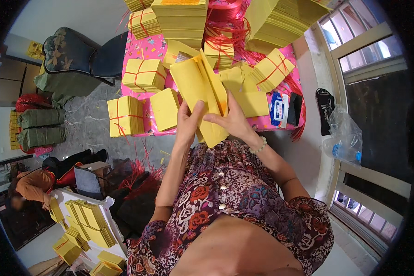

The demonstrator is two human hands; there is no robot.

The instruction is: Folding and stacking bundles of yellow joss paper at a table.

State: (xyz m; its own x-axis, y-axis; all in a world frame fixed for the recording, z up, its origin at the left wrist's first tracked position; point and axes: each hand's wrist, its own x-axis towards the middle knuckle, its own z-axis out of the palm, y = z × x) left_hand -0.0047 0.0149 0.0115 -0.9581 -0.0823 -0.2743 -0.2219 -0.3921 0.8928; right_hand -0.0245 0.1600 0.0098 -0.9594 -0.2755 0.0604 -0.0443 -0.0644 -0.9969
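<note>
Between my hands, above the near edge of the pink table, are yellow paper sheets [193,80], partly fanned apart and tilted. My left hand [189,120] grips their left side with the thumb on top. On the right side my right hand [232,118] holds them, its thumb lying across the paper. The fingers under the sheets are hidden. Close to my left hand lies an untied yellow paper stack [164,109]. Loose yellow sheets [253,104] lie to the right of my right hand.
Red-tied paper bundles [144,75] and tall paper stacks [179,22] crowd the pink table [134,46]. Red plastic string [225,23] trails between them. A wipes pack [279,109] sits near the right edge. At lower left, another person [34,186] is beside a white table [117,230] with more bundles.
</note>
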